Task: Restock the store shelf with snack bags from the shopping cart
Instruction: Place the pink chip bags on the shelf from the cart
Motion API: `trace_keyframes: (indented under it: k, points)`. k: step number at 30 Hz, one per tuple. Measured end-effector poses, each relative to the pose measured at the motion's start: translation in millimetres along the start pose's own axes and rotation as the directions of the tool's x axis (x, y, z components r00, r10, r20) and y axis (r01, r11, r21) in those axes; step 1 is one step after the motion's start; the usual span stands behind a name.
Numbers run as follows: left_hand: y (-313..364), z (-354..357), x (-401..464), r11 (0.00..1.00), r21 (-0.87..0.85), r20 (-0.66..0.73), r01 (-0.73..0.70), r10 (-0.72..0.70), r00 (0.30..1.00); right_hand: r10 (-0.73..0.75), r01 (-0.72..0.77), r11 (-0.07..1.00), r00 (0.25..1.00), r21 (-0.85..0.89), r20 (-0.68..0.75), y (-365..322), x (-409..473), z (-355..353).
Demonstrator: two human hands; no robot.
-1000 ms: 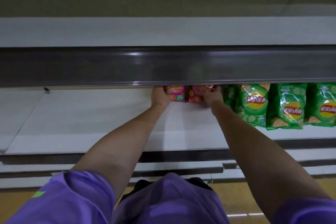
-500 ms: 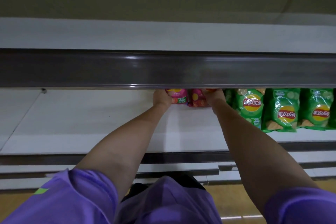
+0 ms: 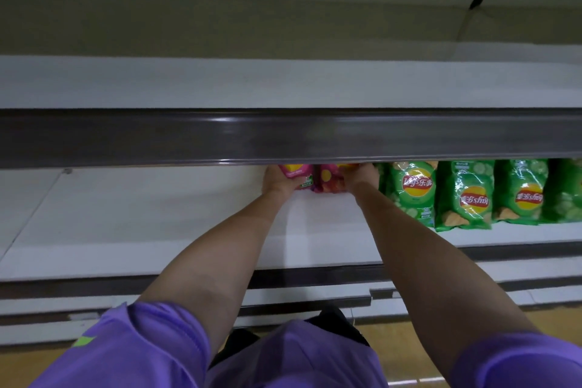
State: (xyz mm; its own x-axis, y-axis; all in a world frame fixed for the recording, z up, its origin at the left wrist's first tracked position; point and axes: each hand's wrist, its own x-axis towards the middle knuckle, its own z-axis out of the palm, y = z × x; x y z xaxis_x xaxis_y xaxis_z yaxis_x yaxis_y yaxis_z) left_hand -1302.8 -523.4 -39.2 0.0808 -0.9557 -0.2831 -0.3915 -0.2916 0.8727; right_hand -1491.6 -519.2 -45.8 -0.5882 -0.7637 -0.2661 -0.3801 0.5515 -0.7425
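Two pink snack bags stand at the back of the white shelf [image 3: 157, 230], their tops hidden by the dark rail of the shelf above. My left hand [image 3: 278, 181] holds the left pink bag [image 3: 299, 175] from its left side. My right hand [image 3: 359, 178] holds the right pink bag [image 3: 329, 181] from its right side. The fingertips of both hands are hidden under the rail. Just to the right stands a row of green chip bags [image 3: 463, 198].
The dark rail [image 3: 283, 135] of the upper shelf crosses the whole view just above my hands. The upper shelf board [image 3: 283, 82] lies behind it. The left half of the lower shelf is bare white. Wooden floor shows below. The shopping cart is out of view.
Both hands have pushed the pink bags further back under the rail, so less of the bags shows. The view has tilted slightly downward.
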Motion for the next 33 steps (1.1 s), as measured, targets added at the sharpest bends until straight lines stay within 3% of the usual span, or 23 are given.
trace_keyframes:
  k: [4,9,12,14,17,20,22,26,30,33]
  points:
    - [2,-3,2,0.99,0.142,0.039,0.014,-0.019,0.999,-0.003,0.002,1.0,0.993,-0.008,-0.118,-4,-8,-7]
    - [-1,-6,11,0.973,0.227,0.076,-0.047,0.03,0.997,-0.073,0.073,0.997,0.996,-0.002,-0.045,10,8,9]
    - [-12,-9,12,0.95,0.304,-0.051,-0.075,0.095,0.994,-0.123,0.124,0.992,0.99,0.019,-0.063,1,-9,5]
    - [-18,-16,3,0.859,0.483,-0.144,-0.169,0.269,0.952,-0.154,0.158,0.986,0.985,0.047,-0.073,-3,-25,1]
    - [-24,-19,-11,0.71,0.537,0.067,-0.456,0.503,0.862,-0.211,0.211,0.977,0.977,0.011,-0.006,-1,-42,7]
    - [-27,-15,-13,0.585,0.614,0.323,-0.53,0.426,0.845,-0.238,0.246,0.964,0.968,-0.106,0.077,1,-40,18]
    - [-24,-13,-17,0.614,0.646,0.359,-0.454,0.279,0.89,-0.222,0.238,0.962,0.968,-0.136,0.121,-4,-40,17]
    - [-25,-25,-29,0.8,0.498,0.329,-0.333,0.181,0.927,-0.227,0.242,0.96,0.967,-0.139,0.117,-21,-59,7]
    - [-32,-56,-49,0.872,0.444,0.187,-0.206,0.135,0.973,-0.27,0.293,0.949,0.945,-0.115,0.185,-38,-95,18]
    - [-44,-82,-67,0.895,0.438,0.017,-0.091,0.093,0.996,-0.367,0.405,0.91,0.885,-0.087,0.286,-51,-125,42]
